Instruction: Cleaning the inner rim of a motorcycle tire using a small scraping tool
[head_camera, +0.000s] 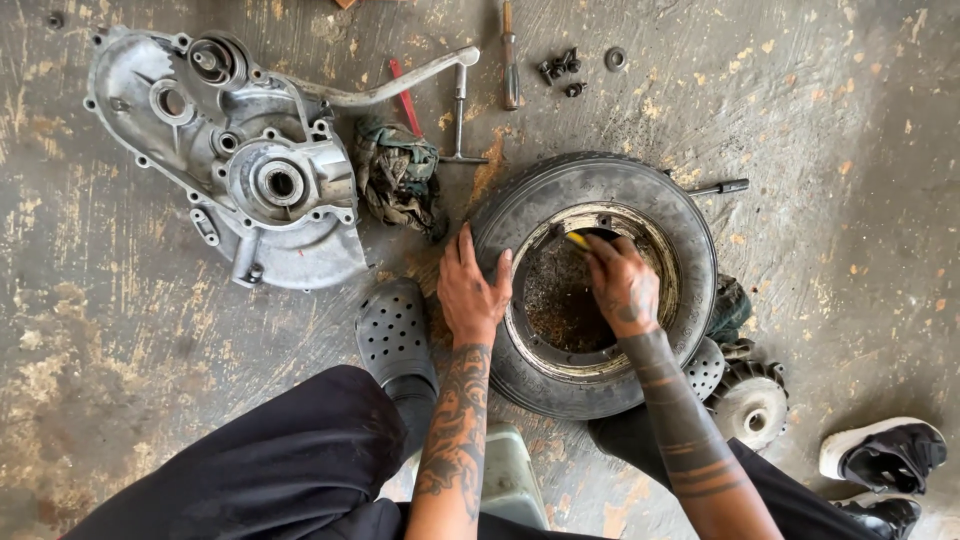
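My left hand lies flat on the tyre, fingers spread on its left side. My right hand, inside the rim, pinches a yellow tool pointing up-left. The tyre lies flat on the floor.

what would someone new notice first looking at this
Probably the small tyre lying flat on the stained concrete floor at centre, with the left hand pressed on its sidewall and the right hand inside the rusty rim. Next, the big grey metal engine casing at upper left beside a dirty rag.
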